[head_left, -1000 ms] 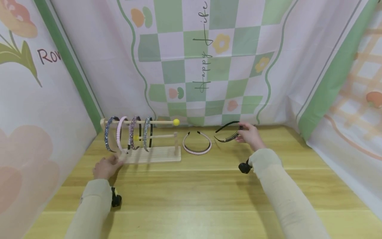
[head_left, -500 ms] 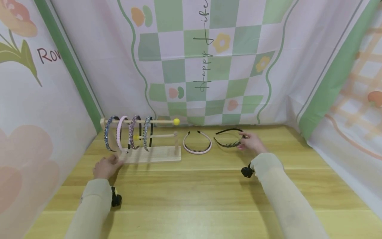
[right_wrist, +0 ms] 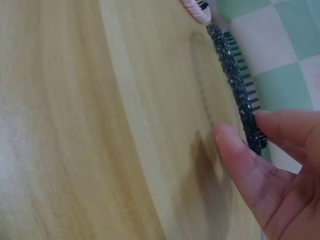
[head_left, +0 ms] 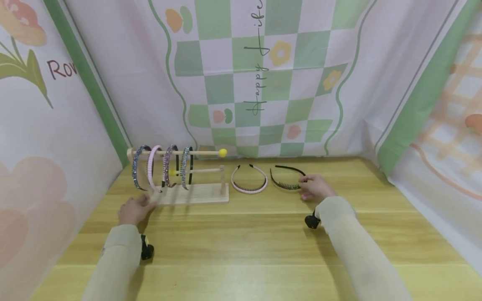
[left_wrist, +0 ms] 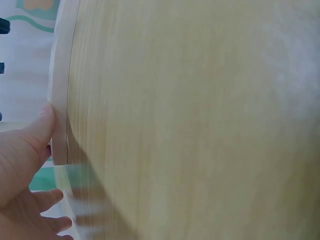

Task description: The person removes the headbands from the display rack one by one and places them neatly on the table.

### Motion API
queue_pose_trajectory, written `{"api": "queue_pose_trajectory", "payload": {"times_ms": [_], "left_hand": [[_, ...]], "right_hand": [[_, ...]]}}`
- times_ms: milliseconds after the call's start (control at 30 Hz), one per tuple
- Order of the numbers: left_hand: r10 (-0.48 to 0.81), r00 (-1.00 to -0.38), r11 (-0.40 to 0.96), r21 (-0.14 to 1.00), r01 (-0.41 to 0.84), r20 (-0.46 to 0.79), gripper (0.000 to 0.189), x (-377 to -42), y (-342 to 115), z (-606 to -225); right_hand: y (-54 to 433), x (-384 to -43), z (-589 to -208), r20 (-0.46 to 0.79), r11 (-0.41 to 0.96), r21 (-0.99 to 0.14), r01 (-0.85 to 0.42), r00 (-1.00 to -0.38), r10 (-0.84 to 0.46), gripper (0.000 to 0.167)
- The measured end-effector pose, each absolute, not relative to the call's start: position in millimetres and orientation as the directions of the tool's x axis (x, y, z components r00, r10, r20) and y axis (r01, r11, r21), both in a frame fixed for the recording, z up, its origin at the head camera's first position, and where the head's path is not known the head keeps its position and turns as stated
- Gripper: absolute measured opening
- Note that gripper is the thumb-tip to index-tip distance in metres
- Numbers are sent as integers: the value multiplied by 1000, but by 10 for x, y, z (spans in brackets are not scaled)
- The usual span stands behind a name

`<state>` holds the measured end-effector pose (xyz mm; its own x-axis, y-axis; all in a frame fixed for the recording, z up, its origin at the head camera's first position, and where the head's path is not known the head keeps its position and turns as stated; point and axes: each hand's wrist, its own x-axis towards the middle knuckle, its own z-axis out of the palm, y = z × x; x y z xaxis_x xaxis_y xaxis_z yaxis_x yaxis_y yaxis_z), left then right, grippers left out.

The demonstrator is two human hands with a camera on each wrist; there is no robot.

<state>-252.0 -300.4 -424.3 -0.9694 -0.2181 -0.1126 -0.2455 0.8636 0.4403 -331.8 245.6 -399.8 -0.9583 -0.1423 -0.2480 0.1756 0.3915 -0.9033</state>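
Note:
A wooden headband stand (head_left: 192,195) stands at the left of the table, its upper rod carrying several glittery and pink headbands. My left hand (head_left: 133,210) holds the front left corner of its base (left_wrist: 59,125) with thumb and index finger, while the other fingers extend loosely. Farther right, a black glittery comb headband (head_left: 288,185) lies on the table. My right hand (head_left: 316,188) is at its right side. In the right wrist view, its thumb stands apart from the band (right_wrist: 235,75), and the index fingertip is at the comb teeth.
A pink comb headband (head_left: 249,191) lies between the stand and the black headband. The wooden table (head_left: 241,242) runs back to a checkered cloth backdrop (head_left: 246,88). Fabric walls rise on both sides.
My right hand has lowered the black headband from tilted above the table to lying on it. The right thumb now stands apart from the band. My left hand stays at the stand's base.

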Motion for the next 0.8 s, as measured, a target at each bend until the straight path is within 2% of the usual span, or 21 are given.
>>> {"api": "queue_pose_trajectory", "payload": {"times_ms": [300, 500, 800], "left_hand": [[-212, -972, 872, 429, -236, -103, 71, -2527, -3012, -4243], [-213, -972, 880, 412, -237, -102, 70, -2538, -3003, -4254], [-216, -970, 872, 426, -243, -111, 72, -2539, -3010, -4251]], "right_hand": [[2438, -3351, -4057, -282, 458, -875, 158, -934, -217, 26], [2410, -3359, -4055, -266, 505, -855, 117, -935, -233, 26], [2318, -3397, -4125, -264, 495, -856, 149, -949, -171, 25]]}}
